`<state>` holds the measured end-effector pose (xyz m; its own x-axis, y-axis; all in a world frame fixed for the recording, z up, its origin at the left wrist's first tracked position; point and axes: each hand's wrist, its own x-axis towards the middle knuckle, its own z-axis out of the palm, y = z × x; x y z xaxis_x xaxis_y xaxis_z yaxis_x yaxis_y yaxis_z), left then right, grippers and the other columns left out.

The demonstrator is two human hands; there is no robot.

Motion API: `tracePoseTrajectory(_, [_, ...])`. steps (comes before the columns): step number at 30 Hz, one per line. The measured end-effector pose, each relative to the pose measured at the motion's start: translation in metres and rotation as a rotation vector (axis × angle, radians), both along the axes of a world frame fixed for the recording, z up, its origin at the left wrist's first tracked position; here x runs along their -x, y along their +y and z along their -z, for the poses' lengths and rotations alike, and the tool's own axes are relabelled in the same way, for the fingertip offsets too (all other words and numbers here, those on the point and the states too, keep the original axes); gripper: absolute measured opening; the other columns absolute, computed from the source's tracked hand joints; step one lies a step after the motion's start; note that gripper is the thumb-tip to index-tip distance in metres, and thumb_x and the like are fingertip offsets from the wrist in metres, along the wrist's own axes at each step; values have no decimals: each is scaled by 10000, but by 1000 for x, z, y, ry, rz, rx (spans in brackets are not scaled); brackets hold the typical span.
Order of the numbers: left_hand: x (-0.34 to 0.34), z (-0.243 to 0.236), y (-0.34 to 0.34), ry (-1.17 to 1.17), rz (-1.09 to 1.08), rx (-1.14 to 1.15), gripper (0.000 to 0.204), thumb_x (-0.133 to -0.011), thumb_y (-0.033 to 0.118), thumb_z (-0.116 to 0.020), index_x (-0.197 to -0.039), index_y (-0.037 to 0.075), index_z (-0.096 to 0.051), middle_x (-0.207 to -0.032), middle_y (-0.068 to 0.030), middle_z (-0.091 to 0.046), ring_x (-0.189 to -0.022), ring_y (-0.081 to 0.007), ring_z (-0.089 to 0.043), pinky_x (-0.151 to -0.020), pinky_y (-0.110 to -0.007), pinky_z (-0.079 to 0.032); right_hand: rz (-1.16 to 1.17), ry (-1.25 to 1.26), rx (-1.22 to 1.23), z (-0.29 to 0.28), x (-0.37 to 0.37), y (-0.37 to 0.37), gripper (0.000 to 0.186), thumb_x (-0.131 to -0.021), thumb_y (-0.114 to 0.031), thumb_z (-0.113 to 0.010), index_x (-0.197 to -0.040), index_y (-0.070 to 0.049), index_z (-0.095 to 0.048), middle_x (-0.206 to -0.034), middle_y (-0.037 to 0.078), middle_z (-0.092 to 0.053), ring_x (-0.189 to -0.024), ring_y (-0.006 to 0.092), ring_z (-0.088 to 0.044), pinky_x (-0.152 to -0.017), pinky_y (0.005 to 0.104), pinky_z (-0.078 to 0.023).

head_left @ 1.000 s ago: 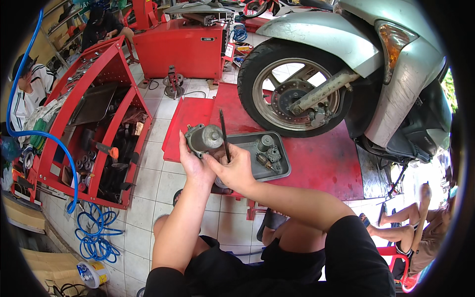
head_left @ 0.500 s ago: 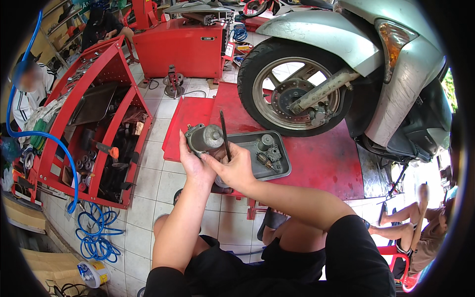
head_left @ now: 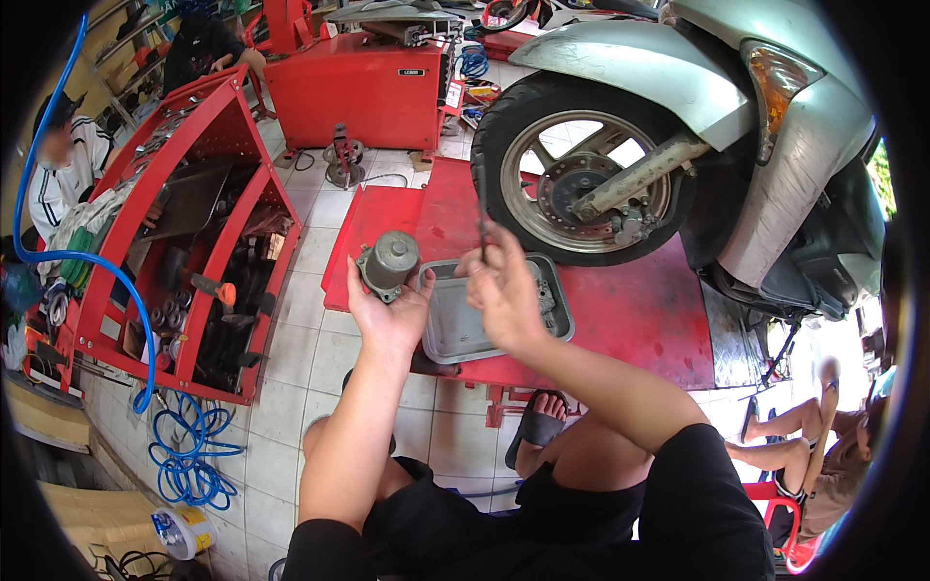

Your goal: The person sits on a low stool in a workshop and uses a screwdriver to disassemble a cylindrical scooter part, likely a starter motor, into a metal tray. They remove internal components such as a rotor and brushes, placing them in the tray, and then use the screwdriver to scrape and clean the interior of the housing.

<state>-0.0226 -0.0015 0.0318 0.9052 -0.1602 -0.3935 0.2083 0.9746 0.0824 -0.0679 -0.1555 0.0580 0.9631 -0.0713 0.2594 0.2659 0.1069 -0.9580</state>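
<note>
A grey cylindrical metal motor housing (head_left: 393,259) with a flanged base stands on the upturned palm of my left hand (head_left: 387,315), whose fingers curl round its base. Up and to the right of it, my right hand (head_left: 504,295) grips a thin dark rod-like tool (head_left: 482,218), held upright; its kind is hard to make out. The right hand is slightly blurred and hangs over a grey metal tray (head_left: 448,334). Inside that tray, at its right side, lie small metal parts (head_left: 547,303), partly hidden behind my hand.
The tray rests on a red lift platform (head_left: 630,320) under a silver scooter's front wheel (head_left: 581,184). To the left stands a red tool cart (head_left: 242,184). A blue air hose (head_left: 194,455) coils on the tiled floor. Other people sit at the left and right edges.
My right hand has moved away from the housing, to the right and up, taking the rod-like tool along. In my left hand the housing has tipped more upright.
</note>
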Motion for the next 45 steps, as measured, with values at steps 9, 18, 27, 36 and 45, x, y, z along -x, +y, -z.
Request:
tracePoseTrajectory(9, [-2, -5, 5, 60, -4, 22, 598, -941, 593, -523, -1270, 95, -557, -1188, -111, -596, -1120, -253, -582, -918, -414, -447, -87, 180, -197, -66, 13, -37, 419, -1000, -25, -457, -1407, 20, -370, -1137, 214, -628, -690, 198, -641, -637, 348, -570])
tracePoseTrajectory(18, [3, -3, 0, 85, 53, 28, 625, -951, 594, -507, -1290, 71, -558, -1208, -130, -611, -1121, -283, -615, -955, -394, -440, -473, 93, -227, -71, 19, -46, 504, -945, -103, -607, -1362, 114, -424, -1258, 331, -597, -1051, 411, -690, -903, 441, -596])
tracePoseTrajectory(27, [11, -7, -6, 117, 74, -5, 606, -959, 583, -506, -1282, 75, -566, -1216, -131, -611, -1129, -290, -612, -993, -398, -422, -6, -238, 505, -63, 18, -35, 185, -959, -107, -670, -1014, 67, -701, -963, 123, -666, -786, 147, -651, -723, 287, -558])
tracePoseTrajectory(36, [3, 5, -10, 64, 160, 53, 557, -932, 551, -577, -1245, 90, -596, -1204, -126, -614, -1107, -281, -606, -970, -405, -447, 18, -319, 340, -50, 10, -14, 90, -897, 39, -605, -924, 70, -685, -867, 150, -696, -817, 263, -714, -747, 329, -557])
tracePoseTrajectory(45, [-17, 74, 18, -312, 74, -759, 397, -959, 215, -573, -1332, 79, -573, -1351, -68, -558, -1254, -187, -543, -1052, -378, -447, 168, -499, 336, -23, -4, 18, 199, -684, -49, -719, -735, 37, -546, -752, 212, -601, -755, 436, -591, -660, 511, -440])
